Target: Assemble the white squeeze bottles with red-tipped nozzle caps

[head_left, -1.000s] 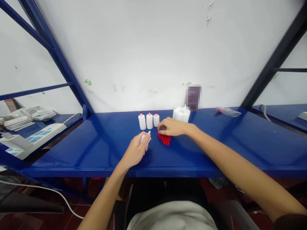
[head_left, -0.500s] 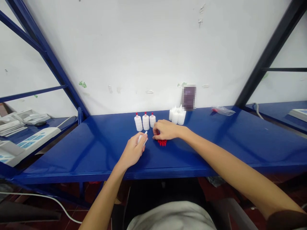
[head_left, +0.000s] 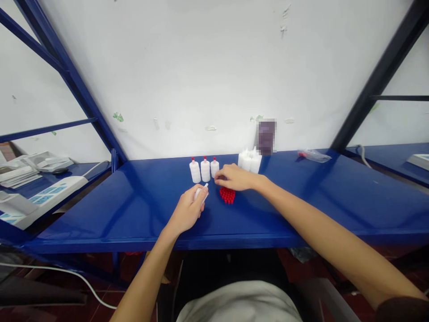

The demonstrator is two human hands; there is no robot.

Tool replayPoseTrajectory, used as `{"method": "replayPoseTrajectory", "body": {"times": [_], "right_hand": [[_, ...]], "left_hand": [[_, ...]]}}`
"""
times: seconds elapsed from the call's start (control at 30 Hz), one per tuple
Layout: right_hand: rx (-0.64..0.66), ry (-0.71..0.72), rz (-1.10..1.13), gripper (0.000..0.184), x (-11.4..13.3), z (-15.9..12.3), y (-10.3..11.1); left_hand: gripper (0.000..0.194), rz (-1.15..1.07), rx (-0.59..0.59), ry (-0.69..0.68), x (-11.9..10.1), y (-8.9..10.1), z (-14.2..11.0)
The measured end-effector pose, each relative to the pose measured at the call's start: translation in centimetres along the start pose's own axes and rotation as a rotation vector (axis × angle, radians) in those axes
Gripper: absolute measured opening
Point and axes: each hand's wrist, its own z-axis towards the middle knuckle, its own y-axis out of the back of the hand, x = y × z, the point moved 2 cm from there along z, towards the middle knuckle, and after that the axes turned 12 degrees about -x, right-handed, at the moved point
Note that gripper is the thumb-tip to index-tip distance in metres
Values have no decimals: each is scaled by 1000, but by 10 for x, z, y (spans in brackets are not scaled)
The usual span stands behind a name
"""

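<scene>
My left hand (head_left: 189, 206) is closed around a white squeeze bottle (head_left: 200, 194), whose bare nozzle tip sticks up past my thumb. Just to its right is a cluster of small red caps (head_left: 227, 195) on the blue table. Above the far edge of that cluster, my right hand (head_left: 234, 177) has its fingertips pinched together; whatever is between them is hidden. Behind the hands stand three white bottles (head_left: 205, 171) in a row, each with a red cap on its nozzle. Several uncapped white bottles (head_left: 250, 161) are grouped behind my right hand.
A pixelated dark upright object (head_left: 266, 136) leans by the wall. A clear plastic bag (head_left: 314, 155) with something red inside lies at the back right. Blue frame posts (head_left: 80, 98) rise at the sides. At left, a power strip (head_left: 50, 193) sits beyond the frame.
My right hand has lifted off the red caps and moved slightly back, uncovering more of the cluster. My left hand still holds the bottle. The whole view has shifted a little.
</scene>
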Motion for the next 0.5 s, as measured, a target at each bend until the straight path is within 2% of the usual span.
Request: {"method": "replayPoseTrajectory", "body": {"times": [0.1,0.2,0.5], "right_hand": [[-50,-66,-67,27,-4,0,6],[-29,-115,-33,27,-12,-1,11],[327,-258,96,39,-29,-15,25]], "left_hand": [[44,-8,-3,3,0,0,0],[44,-6,0,3,0,0,0],[45,1,16,5,0,0,-1]]}}
